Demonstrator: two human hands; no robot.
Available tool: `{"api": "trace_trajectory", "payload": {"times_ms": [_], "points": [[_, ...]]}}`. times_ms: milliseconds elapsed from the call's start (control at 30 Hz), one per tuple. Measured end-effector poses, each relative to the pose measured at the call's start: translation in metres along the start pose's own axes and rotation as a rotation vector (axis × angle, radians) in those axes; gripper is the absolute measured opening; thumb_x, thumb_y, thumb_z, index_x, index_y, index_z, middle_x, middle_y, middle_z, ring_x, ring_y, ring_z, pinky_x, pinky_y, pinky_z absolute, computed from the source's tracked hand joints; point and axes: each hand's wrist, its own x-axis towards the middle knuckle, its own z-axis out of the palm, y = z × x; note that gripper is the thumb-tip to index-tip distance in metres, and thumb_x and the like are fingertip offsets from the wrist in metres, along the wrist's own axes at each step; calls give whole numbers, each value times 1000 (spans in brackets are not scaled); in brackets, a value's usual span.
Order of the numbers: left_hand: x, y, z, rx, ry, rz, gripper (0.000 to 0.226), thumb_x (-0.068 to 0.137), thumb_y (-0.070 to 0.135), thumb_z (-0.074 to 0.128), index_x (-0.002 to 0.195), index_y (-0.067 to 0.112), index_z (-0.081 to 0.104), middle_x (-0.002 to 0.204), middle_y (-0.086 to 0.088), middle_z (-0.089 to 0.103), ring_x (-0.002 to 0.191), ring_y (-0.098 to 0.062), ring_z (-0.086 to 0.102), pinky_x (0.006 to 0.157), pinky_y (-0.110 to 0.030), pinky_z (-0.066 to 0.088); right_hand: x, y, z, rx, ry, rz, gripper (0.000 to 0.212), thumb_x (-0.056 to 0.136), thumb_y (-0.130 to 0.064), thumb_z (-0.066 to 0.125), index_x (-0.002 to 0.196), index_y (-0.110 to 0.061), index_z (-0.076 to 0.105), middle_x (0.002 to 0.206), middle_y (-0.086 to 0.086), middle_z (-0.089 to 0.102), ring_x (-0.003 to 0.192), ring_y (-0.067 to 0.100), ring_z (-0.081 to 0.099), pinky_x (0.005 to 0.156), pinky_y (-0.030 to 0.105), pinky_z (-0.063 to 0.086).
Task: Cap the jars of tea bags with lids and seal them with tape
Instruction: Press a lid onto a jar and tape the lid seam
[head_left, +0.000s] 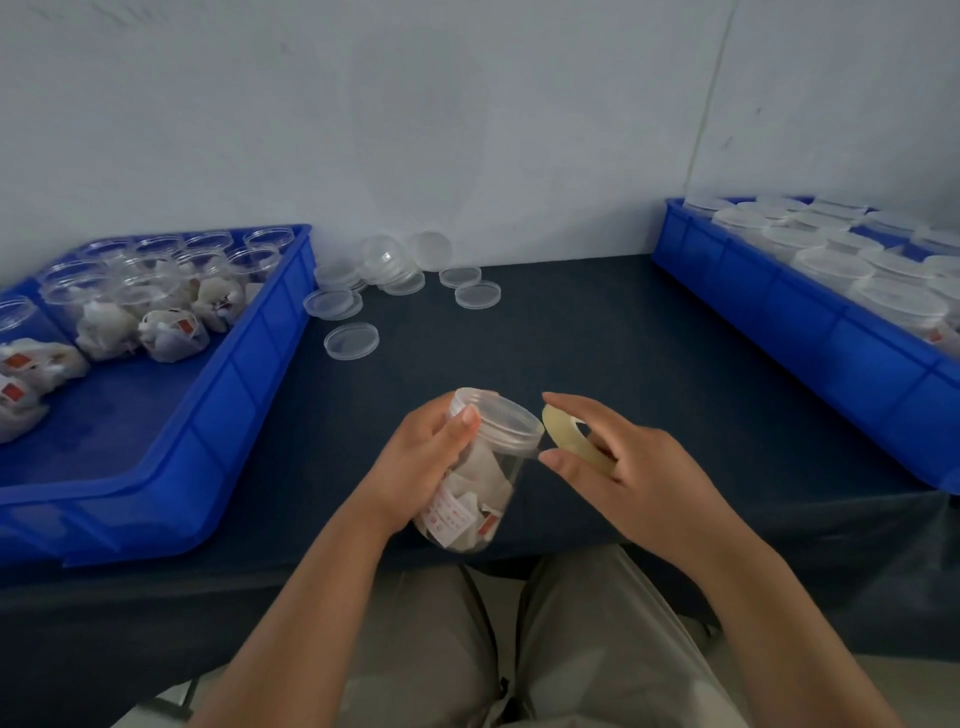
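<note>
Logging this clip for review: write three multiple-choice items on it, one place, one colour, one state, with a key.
1. Where are the loose lids? A floor; B table by the wall; C lap.
2. Colour of the left bin and right bin? A blue; B green; C grey.
3. The held jar is: A uncapped; B capped; C empty.
Key: B, they lie on the dark table; A, both are blue; B, its lid is on, left hand gripping it, right hand holding the tape roll.

Clear jar (460, 538) of tea bags (480, 486), lid (506, 423) on, tilted in my left hand (421, 467); yellowish tape (558, 431) pinched in my right hand (623, 467), just beside the lid.
</note>
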Motion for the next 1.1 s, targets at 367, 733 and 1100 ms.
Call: {"api": "trace_trajectory", "payload": {"times_ms": [367, 733, 1100], "points": [[-4, 3, 3, -107, -99, -178, 49, 90, 77, 42, 116, 54, 76, 119, 14, 78, 112, -6, 73, 85, -12, 55, 3, -10, 9, 143, -61, 26, 64, 92, -90, 32, 149, -62, 40, 122, -47, 60, 102, -16, 62, 73, 8, 47], [-20, 7, 15, 269, 246, 20, 63, 98, 80, 36, 149, 46, 49, 116, 54, 57, 115, 24, 55, 91, -6, 49, -2, -16, 15, 47, 49, 135, 65, 93, -82, 35, 148, -51, 51, 113, -34, 67, 92, -12, 62, 72, 12, 46], [-11, -4, 35, 232, 455, 58, 66, 78, 78, 64, 135, 46, 52, 118, 31, 66, 106, 6, 68, 80, -15, 55, -6, -26, 25, 54, 37, 84, 66, 97, -73, 50, 158, -52, 32, 125, -28, 65, 108, -7, 60, 89, 17, 52]]}}
